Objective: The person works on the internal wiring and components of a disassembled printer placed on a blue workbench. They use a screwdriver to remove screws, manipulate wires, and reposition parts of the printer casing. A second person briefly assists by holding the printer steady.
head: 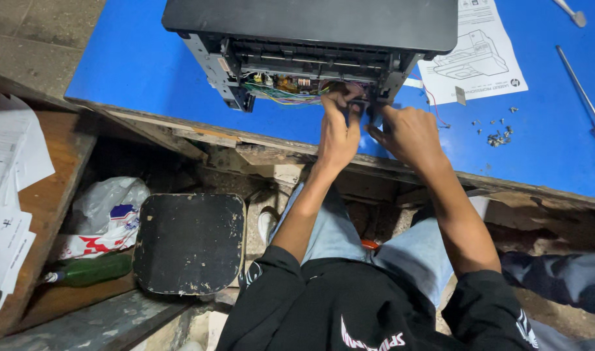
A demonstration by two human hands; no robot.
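Observation:
A black printer (pixel 310 23) with its side cover off stands on a blue tabletop (pixel 135 65), showing a circuit board and coloured wires (pixel 287 91). My left hand (pixel 339 130) reaches into the open side by the wires, fingers curled on something small and dark there. My right hand (pixel 408 133) is just to its right, fingertips pinching at the same spot on the printer's lower edge. What exactly the fingers grip is hidden.
A printed sheet (pixel 479 52) lies right of the printer, with loose screws (pixel 499 133) and a screwdriver (pixel 586 97) beyond. Below the table edge are a black stool (pixel 190 240), a plastic bag (pixel 105 214), a green bottle (pixel 89 270) and stacked papers (pixel 8 175).

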